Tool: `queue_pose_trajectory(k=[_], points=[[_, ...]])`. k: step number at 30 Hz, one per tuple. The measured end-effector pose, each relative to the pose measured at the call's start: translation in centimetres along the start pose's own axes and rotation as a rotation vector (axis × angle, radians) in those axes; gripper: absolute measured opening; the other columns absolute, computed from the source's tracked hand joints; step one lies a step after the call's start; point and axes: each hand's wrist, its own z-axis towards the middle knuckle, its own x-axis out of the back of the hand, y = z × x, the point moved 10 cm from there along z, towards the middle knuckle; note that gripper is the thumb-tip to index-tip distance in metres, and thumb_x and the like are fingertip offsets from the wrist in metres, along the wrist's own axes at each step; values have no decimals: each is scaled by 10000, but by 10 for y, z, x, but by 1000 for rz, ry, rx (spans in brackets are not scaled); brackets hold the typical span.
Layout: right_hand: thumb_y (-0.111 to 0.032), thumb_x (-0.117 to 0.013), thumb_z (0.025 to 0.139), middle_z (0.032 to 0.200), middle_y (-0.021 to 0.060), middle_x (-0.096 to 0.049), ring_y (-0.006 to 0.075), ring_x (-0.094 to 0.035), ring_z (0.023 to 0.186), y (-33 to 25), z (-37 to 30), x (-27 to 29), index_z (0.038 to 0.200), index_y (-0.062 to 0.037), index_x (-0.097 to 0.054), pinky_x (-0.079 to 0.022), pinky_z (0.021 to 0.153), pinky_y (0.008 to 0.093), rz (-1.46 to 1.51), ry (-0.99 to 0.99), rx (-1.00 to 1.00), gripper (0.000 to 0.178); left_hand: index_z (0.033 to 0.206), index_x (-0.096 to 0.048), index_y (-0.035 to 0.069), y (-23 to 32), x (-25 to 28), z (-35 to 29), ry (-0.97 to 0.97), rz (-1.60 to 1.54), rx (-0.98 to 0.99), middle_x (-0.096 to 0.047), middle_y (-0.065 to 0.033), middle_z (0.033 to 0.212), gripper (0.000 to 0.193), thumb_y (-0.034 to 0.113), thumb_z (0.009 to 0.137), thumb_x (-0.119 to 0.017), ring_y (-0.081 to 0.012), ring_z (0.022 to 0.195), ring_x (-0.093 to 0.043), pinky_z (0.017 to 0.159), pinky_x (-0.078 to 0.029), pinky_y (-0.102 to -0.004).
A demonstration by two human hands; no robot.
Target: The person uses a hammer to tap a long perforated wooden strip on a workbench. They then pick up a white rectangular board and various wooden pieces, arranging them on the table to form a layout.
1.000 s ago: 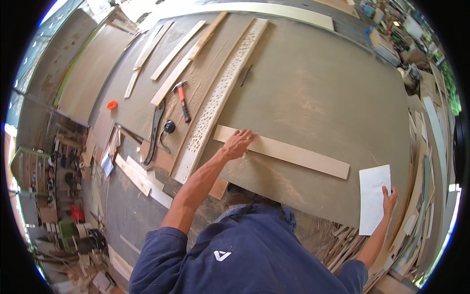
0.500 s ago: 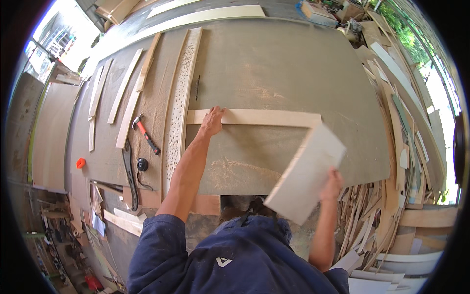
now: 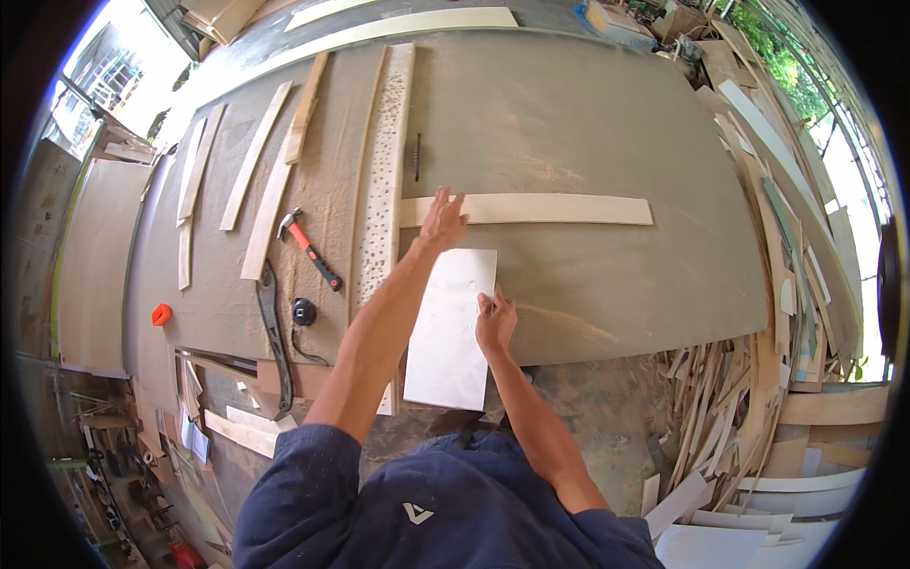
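Lighting: daylight, bright overall. Opening (image 3: 118,66), far left: burnt out to white. Gaps behind leaning boards (image 3: 806,190), right: strong glare. Table (image 3: 607,104): diffuse, fairly even light; faint soft shadow on near side of wooden strip (image 3: 559,209). White sheet (image 3: 450,351): pale, little surface detail. Clutter (image 3: 114,455), near left: dim, soft. Distortion: fisheye; table edges bowed, black surround, bluish fringe at rim.

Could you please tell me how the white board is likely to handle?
The white board is probably stiff, as its edges look straight, and perhaps light, since the right hand alone seems to hold it. Its smooth-looking face might be slippery.
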Motion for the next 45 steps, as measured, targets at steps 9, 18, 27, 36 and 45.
queue_pose_trajectory(k=[9, 18, 27, 36, 45], points=[[-300, -688, 947, 1065, 191, -613, 370, -586, 1039, -70, 16, -22, 1329, -27, -662, -443, 979, 507, -439, 185, 206, 470, 1203, -697, 23, 23, 90, -209, 205, -580, 35, -687, -193, 1226, 308, 84, 903, -732, -380, 1099, -665, 944, -536, -430], [-402, -621, 998, 1561, 291, -271, 455, -377, 1343, -70, -61, -22, 1479, -10, -530, -286, 1149, 599, -410, -139, 615, 626, 1101, -731, -7, -91, 163, -487, 632, -522, 649, -727, -134, 1086, 202, -4, 903, -687, -213, 950, -707, 847, -563, -326], [-444, -627, 998, 1579, 285, -259, 479, -340, 1381, -65, -33, -37, 1485, -33, -535, -284, 1153, 604, -388, -101, 596, 643, 1114, -732, 21, -119, 158, -570, 947, -691, 970, -720, -43, 1012, 193, 15, 926, -690, -140, 922, -676, 825, -539, -276], [-341, -592, 981, 1589, 265, -285, 468, -329, 1398, -122, -57, -30, 1421, 54, -545, -259, 1152, 604, -372, -18, 600, 593, 1131, -742, 4, -162, 202, -490, 799, -630, 878, -732, -70, 1008, 223, 114, 939, -714, -155, 906, -690, 835, -546, -297], [-394, -628, 950, 1559, 247, -345, 449, -325, 1431, -196, -79, -197, 1389, 30, -557, -263, 1149, 597, -387, -55, 526, 614, 1193, -733, -18, -458, 284, -365, 618, -555, 871, -765, -177, 1077, 373, 240, 925, -709, -239, 955, -736, 853, -583, -363]])
